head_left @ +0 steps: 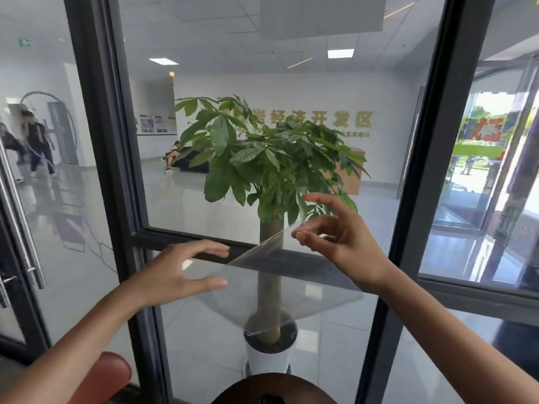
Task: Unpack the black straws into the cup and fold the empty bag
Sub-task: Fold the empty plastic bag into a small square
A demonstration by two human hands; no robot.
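Observation:
An empty clear plastic bag [294, 290] hangs in the air in front of me, between my two hands. My left hand [180, 272] holds its left edge between the thumb below and the nearly straight fingers above. With thumb and fingertips my right hand [344, 243] pinches the bag's top corner, which is bent over into a flap; its index finger sticks up. A small dark ribbed shape [269, 400] at the bottom edge may be the black straws in the cup, but I cannot tell.
A round brown table top [242, 393] shows at the bottom edge, a red-brown seat back [102, 377] at lower left. A dark-framed glass wall [408, 199] stands just behind my hands, with a potted tree [271, 354] and a lobby with people beyond it.

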